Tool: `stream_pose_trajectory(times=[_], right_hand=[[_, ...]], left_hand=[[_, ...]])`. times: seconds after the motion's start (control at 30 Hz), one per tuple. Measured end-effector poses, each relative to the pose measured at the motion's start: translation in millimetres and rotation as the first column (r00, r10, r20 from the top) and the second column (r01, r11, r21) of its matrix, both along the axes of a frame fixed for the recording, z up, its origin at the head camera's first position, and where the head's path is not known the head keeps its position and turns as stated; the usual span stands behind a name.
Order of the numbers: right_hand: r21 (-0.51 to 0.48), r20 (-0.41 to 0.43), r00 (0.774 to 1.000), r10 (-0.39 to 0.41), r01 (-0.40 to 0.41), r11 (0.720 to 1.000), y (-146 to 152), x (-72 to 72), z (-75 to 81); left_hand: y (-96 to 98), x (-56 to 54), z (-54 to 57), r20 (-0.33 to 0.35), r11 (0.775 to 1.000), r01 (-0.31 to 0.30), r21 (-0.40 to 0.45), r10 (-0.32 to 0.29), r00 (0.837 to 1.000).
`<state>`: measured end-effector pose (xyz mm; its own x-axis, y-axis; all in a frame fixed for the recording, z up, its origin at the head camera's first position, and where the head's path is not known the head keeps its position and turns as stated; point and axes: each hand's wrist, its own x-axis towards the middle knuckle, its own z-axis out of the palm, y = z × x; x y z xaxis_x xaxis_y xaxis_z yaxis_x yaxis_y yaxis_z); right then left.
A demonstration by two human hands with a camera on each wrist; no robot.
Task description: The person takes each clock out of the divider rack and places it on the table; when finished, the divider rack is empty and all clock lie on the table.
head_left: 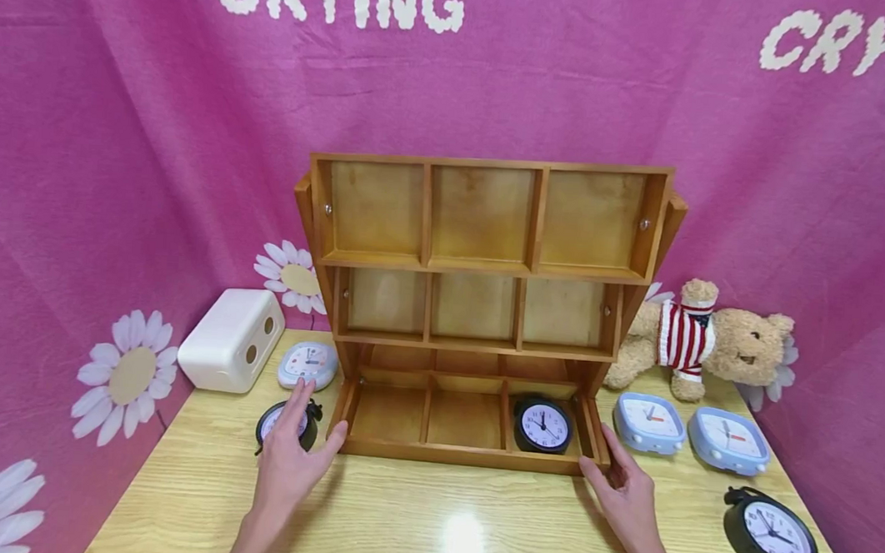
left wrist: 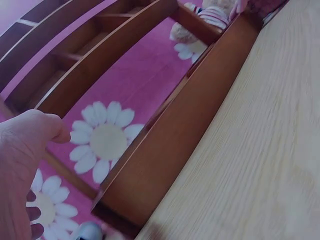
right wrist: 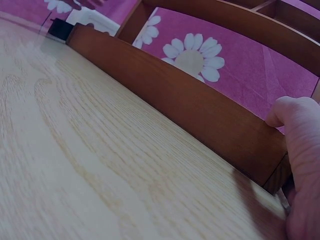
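Note:
A brown three-tier wooden shelf [head_left: 478,456] with square compartments stands on the table. One black round alarm clock [head_left: 543,425] sits in the right compartment of its bottom tier. My right hand [head_left: 628,505] grips the shelf's front right corner, the thumb at the front and the fingers along the side. In the right wrist view the thumb [right wrist: 287,111] bends over the shelf's top edge. My left hand [head_left: 292,454] is spread beside the front left corner, apart from the shelf in the left wrist view. It partly hides another black alarm clock [head_left: 310,434].
Behind my left hand are a pale blue clock [head_left: 308,364] and a white box with round holes [head_left: 221,340]. Two blue clocks [head_left: 648,421], a black alarm clock [head_left: 770,534] and a teddy bear [head_left: 739,346] lie right of the shelf. A pink curtain [head_left: 497,87] hangs behind.

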<state>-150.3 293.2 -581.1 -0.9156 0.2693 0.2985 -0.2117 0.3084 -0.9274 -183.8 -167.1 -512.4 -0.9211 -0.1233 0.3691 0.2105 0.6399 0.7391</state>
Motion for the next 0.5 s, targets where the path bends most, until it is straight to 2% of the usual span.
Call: stream_pose_trajectory(times=[0.2, 0.5], right_hand=[[0.01, 0.0, 1.0, -0.005, 0.005, 1.0, 0, 0.8, -2.1], [-0.006, -0.021, 1.0, 0.008, -0.008, 1.0, 2, -2.1, -2.2]], left_hand=[[20.9, -1.5, -1.2, 0.028, 1.0, 0.023, -0.014, -0.023, 0.999], [59.8, -11.5, -8.8, -0.058, 0.995, 0.104, -0.006, -0.105, 0.993]])
